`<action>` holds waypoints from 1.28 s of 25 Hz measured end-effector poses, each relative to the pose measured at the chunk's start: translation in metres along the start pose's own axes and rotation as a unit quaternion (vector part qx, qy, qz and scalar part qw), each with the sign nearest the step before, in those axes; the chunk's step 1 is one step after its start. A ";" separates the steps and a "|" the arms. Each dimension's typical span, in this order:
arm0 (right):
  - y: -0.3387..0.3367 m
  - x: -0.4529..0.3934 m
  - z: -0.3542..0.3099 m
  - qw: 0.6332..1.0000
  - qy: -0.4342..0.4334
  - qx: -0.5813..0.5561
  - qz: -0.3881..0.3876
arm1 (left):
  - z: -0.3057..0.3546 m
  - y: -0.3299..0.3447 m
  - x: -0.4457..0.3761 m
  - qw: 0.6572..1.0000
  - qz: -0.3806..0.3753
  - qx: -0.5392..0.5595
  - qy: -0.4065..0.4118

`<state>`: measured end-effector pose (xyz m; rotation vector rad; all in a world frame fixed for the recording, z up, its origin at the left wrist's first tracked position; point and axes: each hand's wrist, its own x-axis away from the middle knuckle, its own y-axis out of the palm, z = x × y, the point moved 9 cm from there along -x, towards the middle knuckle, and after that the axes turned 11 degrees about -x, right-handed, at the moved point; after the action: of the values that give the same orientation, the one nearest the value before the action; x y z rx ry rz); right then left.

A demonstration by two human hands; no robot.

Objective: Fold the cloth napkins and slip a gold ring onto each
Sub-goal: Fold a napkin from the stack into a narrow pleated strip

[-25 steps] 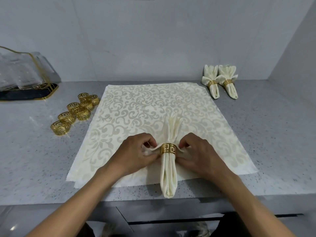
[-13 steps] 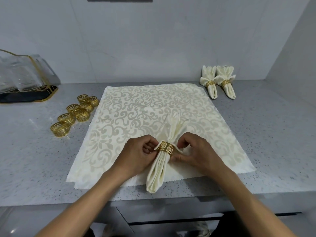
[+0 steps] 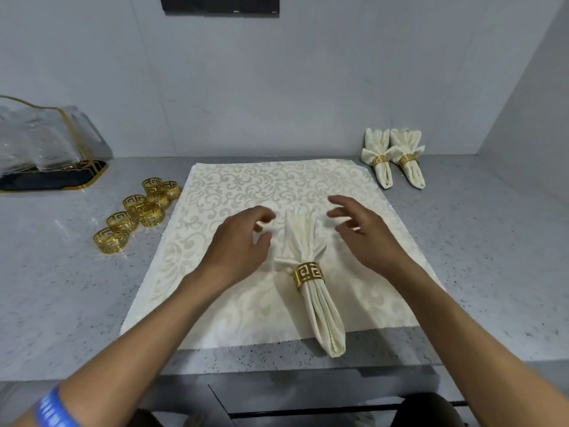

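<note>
Head-camera view, looking down at a speckled grey countertop [image 3: 480,248] against a pale wall. Spread flat at centre: a cream damask cloth [image 3: 246,186] with a swirling leaf pattern. Lying on it, near the front edge and slightly right of centre: a folded cream napkin [image 3: 323,315], rolled narrow toward the viewer and fanned out at the far end, cinched at the waist by a gold ring [image 3: 308,275] with a Greek-key cutout. Tip of the napkin overhanging the cloth's front edge onto the counter.

Hovering above the fanned end, one on each side: left hand [image 3: 237,245], fingers loosely curled and apart, gripping nothing; right hand [image 3: 366,232], fingers spread and open, also empty. Neither visibly touching the napkin. Blue wristband [image 3: 52,408] on the left forearm at the bottom corner.

To the left of the cloth: a cluster of seven spare gold rings [image 3: 138,211]. Behind them: a black tray with gold trim [image 3: 61,177] holding clear glassware. At far right, near the wall: two finished napkins [image 3: 394,158] side by side, each wearing a gold ring. At top of wall: a dark socket panel [image 3: 220,4].
</note>
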<state>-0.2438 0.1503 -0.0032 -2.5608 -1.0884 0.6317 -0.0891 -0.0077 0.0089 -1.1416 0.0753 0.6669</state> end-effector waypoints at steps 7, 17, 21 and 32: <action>0.012 -0.016 -0.022 0.962 -0.077 0.263 -0.010 | 0.017 0.010 -0.021 0.991 -0.024 -0.071 0.111; 0.052 0.075 -0.030 0.942 0.120 0.314 0.020 | 0.015 0.040 0.058 0.987 -0.108 -0.053 0.104; 0.057 0.070 -0.026 0.928 0.130 0.349 0.016 | 0.034 0.061 0.055 0.981 -0.160 -0.035 0.108; -0.193 -0.020 0.048 0.892 0.158 0.360 0.224 | 0.107 0.151 -0.111 0.971 -0.146 -0.122 0.145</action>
<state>-0.3973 0.2697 0.0423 -2.1171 -0.0879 0.5499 -0.2871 0.0711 -0.0250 -1.4500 0.0730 0.2471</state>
